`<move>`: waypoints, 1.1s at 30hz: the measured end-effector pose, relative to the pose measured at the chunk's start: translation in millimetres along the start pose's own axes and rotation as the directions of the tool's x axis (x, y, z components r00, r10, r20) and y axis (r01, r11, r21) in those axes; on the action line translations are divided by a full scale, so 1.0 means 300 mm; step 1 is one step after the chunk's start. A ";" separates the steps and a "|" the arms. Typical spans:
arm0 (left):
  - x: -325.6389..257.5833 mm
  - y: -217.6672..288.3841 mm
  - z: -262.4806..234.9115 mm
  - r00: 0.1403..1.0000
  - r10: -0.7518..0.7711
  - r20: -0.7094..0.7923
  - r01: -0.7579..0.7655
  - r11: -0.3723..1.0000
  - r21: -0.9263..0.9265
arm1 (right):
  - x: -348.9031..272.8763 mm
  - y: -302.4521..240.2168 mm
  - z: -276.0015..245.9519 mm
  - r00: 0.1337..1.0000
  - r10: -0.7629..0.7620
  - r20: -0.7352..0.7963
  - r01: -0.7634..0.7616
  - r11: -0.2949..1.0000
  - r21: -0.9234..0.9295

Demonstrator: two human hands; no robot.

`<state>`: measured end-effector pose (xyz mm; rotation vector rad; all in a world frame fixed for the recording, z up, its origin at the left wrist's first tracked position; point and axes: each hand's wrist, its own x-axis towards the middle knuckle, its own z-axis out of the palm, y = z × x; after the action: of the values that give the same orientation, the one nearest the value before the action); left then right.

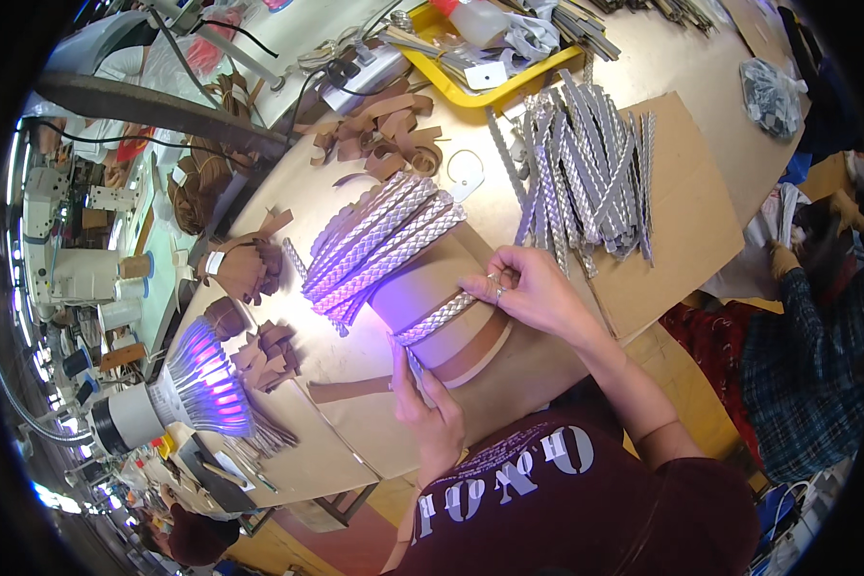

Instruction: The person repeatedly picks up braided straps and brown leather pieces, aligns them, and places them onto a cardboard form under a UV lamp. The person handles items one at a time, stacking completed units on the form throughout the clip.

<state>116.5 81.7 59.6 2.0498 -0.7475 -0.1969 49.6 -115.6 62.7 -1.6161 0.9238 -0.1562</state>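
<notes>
Dark maroon cloth of the person's shirt (586,509), with pale lettering across it, lies nearest, between the two forearms. Ahead of it, the right hand (526,288), a ring on one finger, pinches one end of a silvery braided strip (437,321) between thumb and fingertips. The left hand (430,408) has its fingertips at the strip's other end, thumb and fingers close together; how firmly they grip cannot be told. Between the hands, the strip crosses a broad tan piece (424,276), and a brown band (475,355) curves just below it, under the right hand.

Just beyond the left hand lies a bundle of similar braided strips (384,245), catching violet light. Beyond the right hand, a loose heap of grey braided strips (590,168) rests partly on a cardboard sheet (706,197). Farther past both hands stand brown leathery scraps (384,130) and a yellow tray (509,93). Well to the left of the left hand is a finned lamp (202,384). Off to the right hand's right, someone wears a plaid garment (806,384).
</notes>
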 end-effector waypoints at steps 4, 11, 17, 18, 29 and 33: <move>-0.001 -0.003 0.008 1.000 0.001 -0.009 -0.001 1.000 -0.018 | 0.005 0.022 0.023 0.998 0.057 0.010 -0.058 0.984 0.170; -0.012 -0.019 0.023 1.000 -0.001 -0.022 -0.001 0.996 -0.090 | -0.017 0.042 0.068 0.987 0.019 -0.157 0.023 0.965 0.260; -0.012 -0.025 0.026 1.000 -0.022 -0.001 0.022 0.995 -0.098 | -0.016 0.054 0.084 0.974 -0.100 -0.204 0.130 0.982 0.137; -0.010 -0.025 0.022 1.000 -0.008 0.015 0.009 0.997 -0.077 | -0.013 0.063 0.087 0.975 -0.073 -0.212 0.100 0.987 0.123; 0.016 -0.044 -0.053 0.967 0.256 0.022 -0.256 0.960 0.110 | -0.059 0.051 -0.001 0.951 -0.027 -0.308 0.182 0.855 0.485; 0.019 -0.011 -0.063 0.944 0.330 0.016 -0.327 0.926 0.189 | -0.094 -0.023 -0.006 0.980 -0.079 -0.185 0.142 0.923 0.358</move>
<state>130.2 93.2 68.5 2.0622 -1.1220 0.0860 32.6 -99.3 80.0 -1.3155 0.8688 -0.5231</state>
